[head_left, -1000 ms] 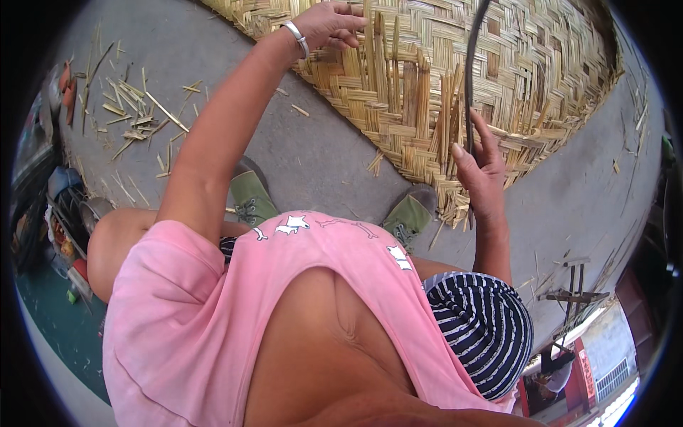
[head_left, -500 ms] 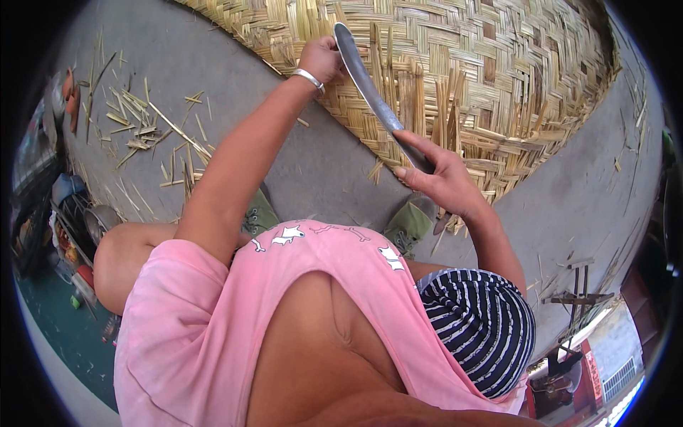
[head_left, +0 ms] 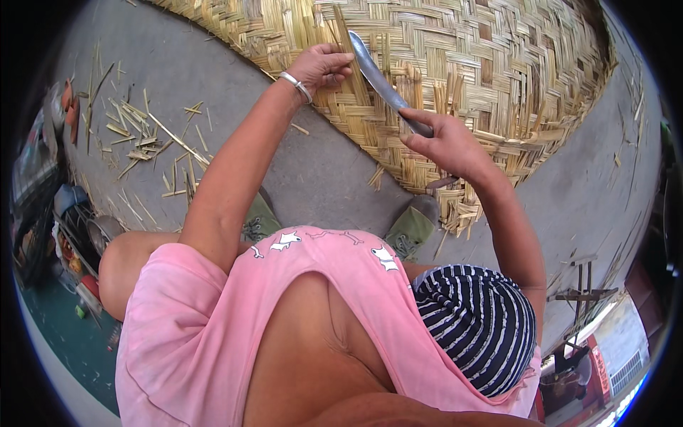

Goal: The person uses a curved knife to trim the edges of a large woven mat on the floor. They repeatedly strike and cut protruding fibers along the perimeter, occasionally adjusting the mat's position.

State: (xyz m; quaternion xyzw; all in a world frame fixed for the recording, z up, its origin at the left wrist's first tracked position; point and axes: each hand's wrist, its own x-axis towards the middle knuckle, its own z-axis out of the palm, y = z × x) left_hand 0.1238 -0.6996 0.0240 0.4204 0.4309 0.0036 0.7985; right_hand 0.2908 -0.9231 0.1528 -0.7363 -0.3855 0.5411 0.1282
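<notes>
A large woven mat of pale, flat reed strips (head_left: 498,43) lies on the floor ahead of me, with several loose strip ends standing up from its weave. My left hand (head_left: 321,67), with a silver bangle at the wrist, pinches a raised reed strip (head_left: 343,30) near the mat's left edge. In my right hand (head_left: 449,145) is a curved knife (head_left: 380,82), its handle mostly hidden in the palm. Thumb and forefinger lie along the base of the blade. The blade slants up and left over the mat, its tip close beside the pinched strip.
Cut reed scraps (head_left: 139,135) are scattered on the grey floor to the left. My green shoes (head_left: 411,226) are just short of the mat's near corner. A wooden frame (head_left: 583,292) stands at the right; cluttered containers (head_left: 78,213) are at the far left.
My right hand has moved forward with the knife, and the blade tip has shifted slightly right and down. My left hand's fingers now show pinching a strip that stands up beside the blade.
</notes>
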